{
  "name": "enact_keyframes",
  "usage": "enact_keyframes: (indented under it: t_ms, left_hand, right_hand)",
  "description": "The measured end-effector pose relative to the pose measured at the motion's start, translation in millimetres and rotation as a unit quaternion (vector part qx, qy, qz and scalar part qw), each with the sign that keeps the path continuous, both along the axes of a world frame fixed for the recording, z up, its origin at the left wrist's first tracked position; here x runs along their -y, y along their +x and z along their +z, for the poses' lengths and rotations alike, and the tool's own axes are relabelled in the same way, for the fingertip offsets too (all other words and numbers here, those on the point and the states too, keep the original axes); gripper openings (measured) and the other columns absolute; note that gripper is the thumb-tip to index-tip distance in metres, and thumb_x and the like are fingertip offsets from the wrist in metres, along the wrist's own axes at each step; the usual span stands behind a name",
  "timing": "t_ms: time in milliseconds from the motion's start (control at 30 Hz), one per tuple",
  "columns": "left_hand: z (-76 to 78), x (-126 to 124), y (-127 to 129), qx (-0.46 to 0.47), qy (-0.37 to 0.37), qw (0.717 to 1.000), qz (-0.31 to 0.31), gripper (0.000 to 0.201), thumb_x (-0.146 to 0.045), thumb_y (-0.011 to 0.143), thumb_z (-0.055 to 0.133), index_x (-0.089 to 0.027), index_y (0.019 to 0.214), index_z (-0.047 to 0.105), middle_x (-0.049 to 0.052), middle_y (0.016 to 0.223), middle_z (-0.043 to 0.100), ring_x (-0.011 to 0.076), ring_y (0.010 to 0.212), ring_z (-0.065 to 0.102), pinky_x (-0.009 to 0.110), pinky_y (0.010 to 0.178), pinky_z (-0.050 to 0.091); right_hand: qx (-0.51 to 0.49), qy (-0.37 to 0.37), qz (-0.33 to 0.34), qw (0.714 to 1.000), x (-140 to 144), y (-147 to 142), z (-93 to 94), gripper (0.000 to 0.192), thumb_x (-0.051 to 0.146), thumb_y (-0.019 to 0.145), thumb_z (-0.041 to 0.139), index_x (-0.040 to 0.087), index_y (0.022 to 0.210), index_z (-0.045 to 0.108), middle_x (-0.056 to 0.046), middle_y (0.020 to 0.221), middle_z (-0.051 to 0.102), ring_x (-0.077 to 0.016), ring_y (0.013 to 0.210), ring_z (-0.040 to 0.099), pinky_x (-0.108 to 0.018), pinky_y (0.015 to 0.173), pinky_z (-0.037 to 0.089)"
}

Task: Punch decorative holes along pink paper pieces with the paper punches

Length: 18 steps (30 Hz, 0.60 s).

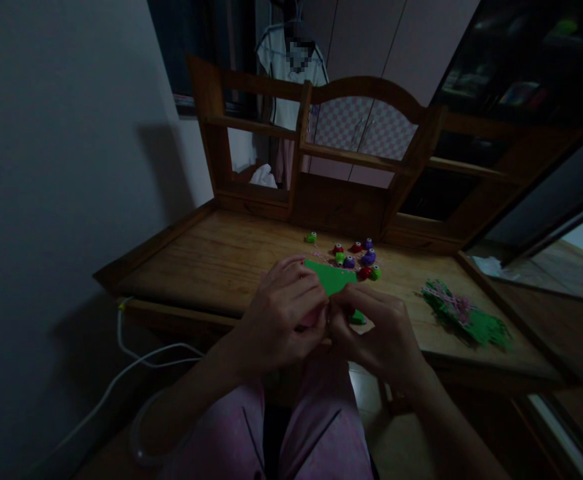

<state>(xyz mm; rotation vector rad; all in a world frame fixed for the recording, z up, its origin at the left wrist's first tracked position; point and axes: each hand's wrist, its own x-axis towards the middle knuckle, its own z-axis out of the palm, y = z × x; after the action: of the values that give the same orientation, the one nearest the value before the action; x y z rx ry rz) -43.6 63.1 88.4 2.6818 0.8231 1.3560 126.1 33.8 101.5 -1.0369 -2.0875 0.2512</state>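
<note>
Near the table's front edge my left hand and my right hand meet, fingertips almost touching. Both have their fingers bent and pinched together. Whatever lies between them is small and mostly hidden; a pinkish patch shows under the left fingers, too dark to make out. Just beyond the hands lies a flat green sheet, partly covered by them. Behind it sit several small bird-like figures with big round eyes, among them a purple one, a red one and a green one.
Bits of pink shred lie among the figures. On the right of the wooden table rests a bundle of green fringed strips with pink pieces on top. A wooden shelf frame rises along the back. White cables hang at the left.
</note>
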Motion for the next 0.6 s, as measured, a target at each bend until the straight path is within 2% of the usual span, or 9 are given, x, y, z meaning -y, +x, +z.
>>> enact_keyframes:
  t_ms: [200,400,600]
  left_hand:
    - [0.9,1,-3,-0.001,-0.040,0.999,0.003,0.009,-0.018,0.083,0.048,-0.017,0.081,0.057,0.003,0.080,0.059,0.0184,0.089,0.051,0.044,0.099,0.035]
    - [3.4,1,-11,0.005,-0.110,0.993,-0.051,0.013,-0.020,0.088,0.044,-0.018,0.082,0.055,0.003,0.081,0.058,0.0181,0.088,0.050,0.043,0.099,0.034]
    - [4.6,3,-14,-0.004,-0.157,0.984,-0.083,0.012,-0.019,0.089,0.043,-0.018,0.084,0.054,0.003,0.084,0.058,0.0176,0.091,0.049,0.041,0.100,0.032]
  right_hand:
    - [-0.033,-0.033,0.009,0.999,-1,0,0.1,0.010,0.016,0.083,0.052,0.017,0.075,0.056,0.001,0.066,0.054,-0.0107,0.062,0.050,-0.024,0.059,0.037]
    - [-0.053,-0.115,0.042,0.991,-2,4,2.2,0.014,0.023,0.088,0.050,0.017,0.079,0.059,0.001,0.070,0.059,-0.0112,0.066,0.054,-0.022,0.061,0.040]
    - [-0.054,-0.134,0.044,0.988,-3,5,0.7,0.015,0.025,0.087,0.051,0.017,0.077,0.059,0.000,0.070,0.059,-0.0119,0.066,0.054,-0.023,0.062,0.041]
